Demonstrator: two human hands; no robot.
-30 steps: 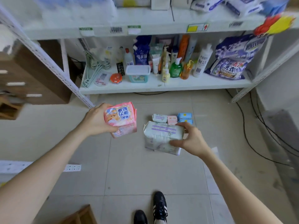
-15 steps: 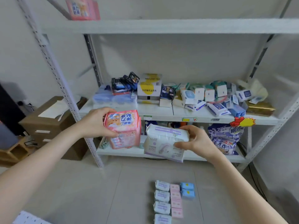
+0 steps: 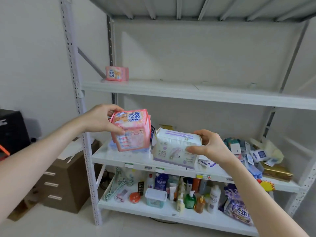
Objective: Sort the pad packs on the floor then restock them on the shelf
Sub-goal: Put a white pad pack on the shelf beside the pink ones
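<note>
Now, with the left hand, fingers curled round the pink pack at mid-frame, and the right hand pinching the white pack just beside it, best raise the pink one and stand it against its twin on the upper shelf, upper left.

Room on upper shelf right of shelved pack
</note>
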